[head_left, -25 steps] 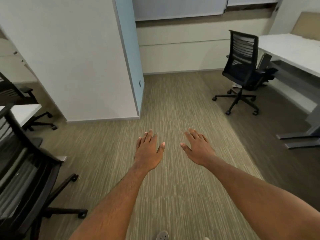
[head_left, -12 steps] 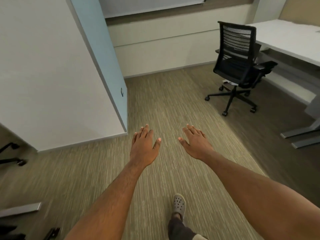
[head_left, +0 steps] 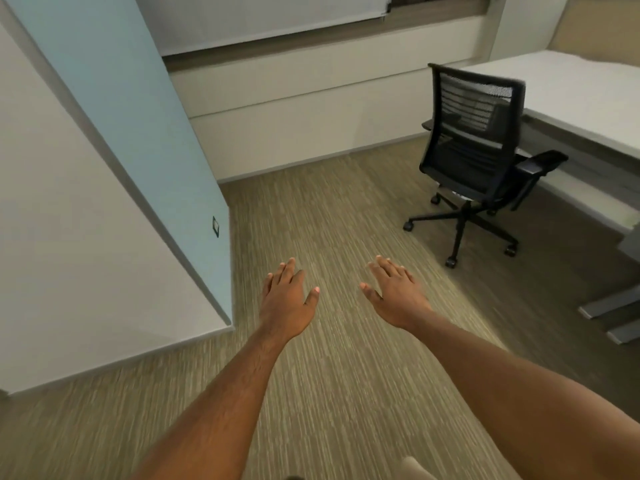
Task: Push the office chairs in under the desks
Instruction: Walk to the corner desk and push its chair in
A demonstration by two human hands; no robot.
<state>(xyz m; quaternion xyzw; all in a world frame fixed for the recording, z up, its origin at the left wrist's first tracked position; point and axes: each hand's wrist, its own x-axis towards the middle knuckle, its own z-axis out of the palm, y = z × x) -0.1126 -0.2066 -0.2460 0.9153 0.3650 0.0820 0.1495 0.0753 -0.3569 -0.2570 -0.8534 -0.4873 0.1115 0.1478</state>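
Presently, you are holding both arms out ahead of you over the striped carpet (head_left: 346, 209), palms down. Your left hand (head_left: 285, 303) is showing straight fingers lying close together with the thumb spread to the side, and it is gripping nothing. Your right hand (head_left: 394, 296) is showing the same: fingers straight and slightly fanned, thumb out, nothing in it. Neither hand is touching anything.

The office chair (head_left: 476, 154) is standing at upper right, well apart from both hands. It is black, with a mesh backrest crossed by horizontal slats in its upper half, a padded armrest projecting on its right side, and a five-star base on castors. Its back is facing you and its seat is pointing toward the white desk (head_left: 575, 98). The chair is sitting just beside the desk's near edge; most of the seat and the whole base are showing out on the carpet.

A white partition wall (head_left: 69, 220) with a pale blue end face is standing at your left.
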